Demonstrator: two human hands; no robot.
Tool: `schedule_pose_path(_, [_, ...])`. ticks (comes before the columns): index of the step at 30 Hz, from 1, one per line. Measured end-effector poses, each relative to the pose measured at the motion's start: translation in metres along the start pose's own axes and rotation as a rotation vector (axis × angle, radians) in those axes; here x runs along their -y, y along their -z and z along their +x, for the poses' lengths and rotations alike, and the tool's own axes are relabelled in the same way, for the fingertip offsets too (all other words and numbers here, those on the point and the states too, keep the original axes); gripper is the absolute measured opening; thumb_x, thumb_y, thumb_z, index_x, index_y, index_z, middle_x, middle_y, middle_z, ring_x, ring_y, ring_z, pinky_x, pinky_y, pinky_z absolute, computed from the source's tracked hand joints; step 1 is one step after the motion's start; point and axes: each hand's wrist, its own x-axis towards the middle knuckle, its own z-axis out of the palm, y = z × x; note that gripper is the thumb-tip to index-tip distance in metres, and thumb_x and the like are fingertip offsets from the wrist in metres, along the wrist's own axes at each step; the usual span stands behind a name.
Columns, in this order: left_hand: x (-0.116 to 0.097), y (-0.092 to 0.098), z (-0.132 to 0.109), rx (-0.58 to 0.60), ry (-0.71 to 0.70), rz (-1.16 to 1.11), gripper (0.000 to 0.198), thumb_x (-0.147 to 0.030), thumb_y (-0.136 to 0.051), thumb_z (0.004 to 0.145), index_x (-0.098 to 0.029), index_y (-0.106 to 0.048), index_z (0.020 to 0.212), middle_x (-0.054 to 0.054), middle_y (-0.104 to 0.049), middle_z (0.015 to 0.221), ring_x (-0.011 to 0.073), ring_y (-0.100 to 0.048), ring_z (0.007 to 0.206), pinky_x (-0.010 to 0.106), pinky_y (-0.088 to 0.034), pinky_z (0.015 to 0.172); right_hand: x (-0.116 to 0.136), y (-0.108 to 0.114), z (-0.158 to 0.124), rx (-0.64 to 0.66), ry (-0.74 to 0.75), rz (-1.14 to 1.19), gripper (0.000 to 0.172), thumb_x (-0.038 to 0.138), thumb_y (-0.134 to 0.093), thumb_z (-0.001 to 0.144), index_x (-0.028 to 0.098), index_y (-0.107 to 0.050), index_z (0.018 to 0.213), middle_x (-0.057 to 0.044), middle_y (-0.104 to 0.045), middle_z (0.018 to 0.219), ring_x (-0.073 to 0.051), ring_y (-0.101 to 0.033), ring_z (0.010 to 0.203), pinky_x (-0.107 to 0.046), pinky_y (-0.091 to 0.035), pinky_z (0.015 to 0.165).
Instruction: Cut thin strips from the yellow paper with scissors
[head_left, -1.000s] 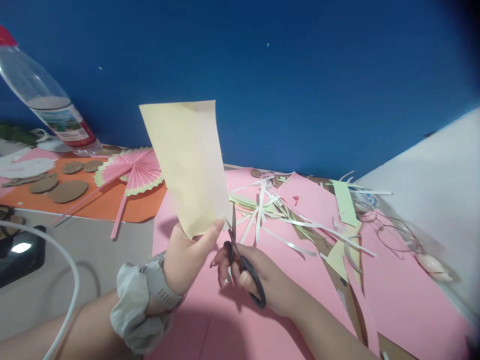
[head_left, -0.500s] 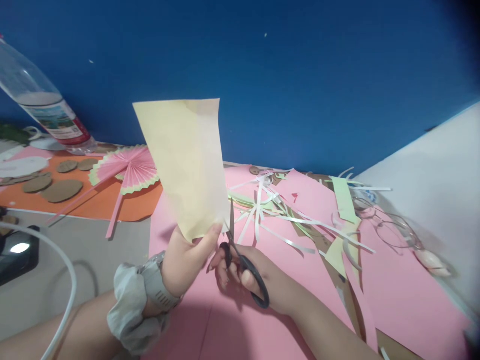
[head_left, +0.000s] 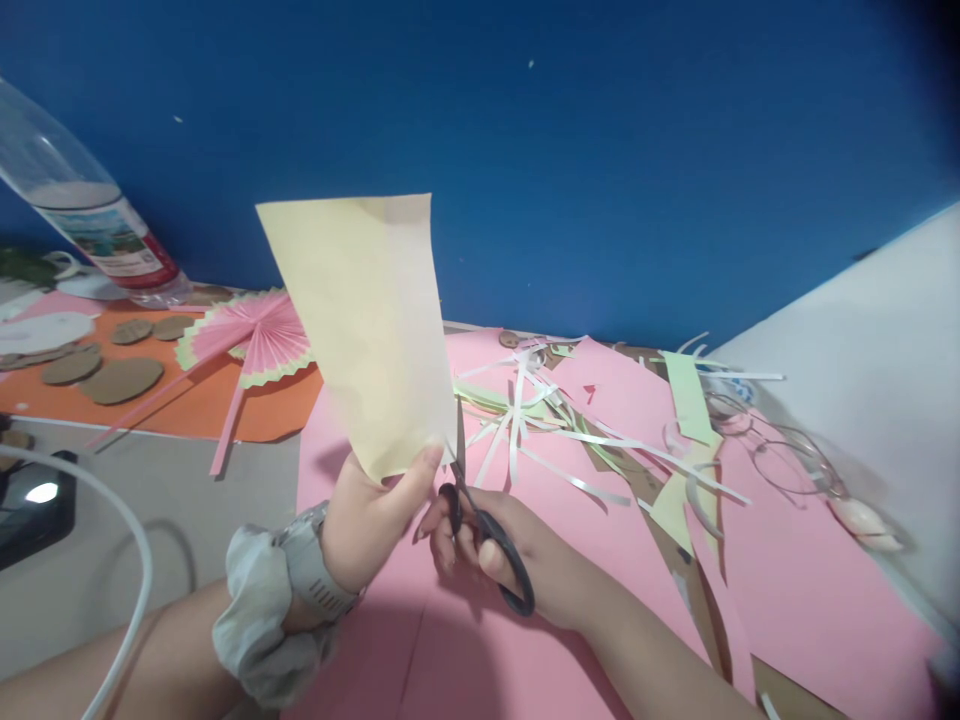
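My left hand (head_left: 371, 525) pinches the lower corner of a pale yellow sheet of paper (head_left: 367, 320) and holds it upright above the table. A grey watch and a grey scrunchie (head_left: 259, 625) sit on that wrist. My right hand (head_left: 499, 560) has its fingers through the handles of black scissors (head_left: 480, 520). The blades point up and touch the sheet's lower right edge, just beside my left thumb.
A large pink sheet (head_left: 570, 560) covers the table, strewn with white and green paper strips (head_left: 540, 420). A pink pleated fan (head_left: 251, 340) and brown card ovals (head_left: 120, 380) lie on orange paper at left. A plastic bottle (head_left: 82, 210), a white cable (head_left: 135, 590) and eyeglasses (head_left: 787, 465) lie around.
The yellow sheet has tilted slightly left and the scissor blades have crept up along its lower right edge. Both hands stay almost where they were.
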Motion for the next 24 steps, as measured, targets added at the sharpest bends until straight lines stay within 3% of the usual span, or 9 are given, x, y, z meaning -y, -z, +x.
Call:
schedule_pose_path(13, [0.0009, -0.0007, 0.0002, 0.021, 0.005, -0.049, 0.025, -0.026, -0.057, 0.084, -0.023, -0.048, 0.061, -0.008, -0.050, 0.042, 0.0095, -0.047, 0.031, 0.022, -0.040, 0.034, -0.0030, -0.0005, 0.0004, -0.011, 0.000, -0.033, 0.069, 0.079, -0.045, 0.076, 0.017, -0.063, 0.101, -0.002, -0.056, 0.077, -0.014, -0.043, 0.061, -0.026, -0.037, 0.059])
schedule_pose_path(24, [0.0023, 0.0014, 0.0000, 0.001, -0.025, -0.006, 0.034, -0.025, -0.057, 0.085, -0.023, -0.044, 0.053, -0.007, -0.044, 0.042, 0.0089, -0.045, 0.035, 0.022, -0.039, 0.036, -0.0065, -0.0008, 0.0008, -0.067, 0.010, -0.006, 0.064, 0.076, -0.052, 0.074, 0.016, -0.063, 0.095, -0.003, -0.057, 0.077, -0.015, -0.048, 0.063, -0.027, -0.042, 0.059])
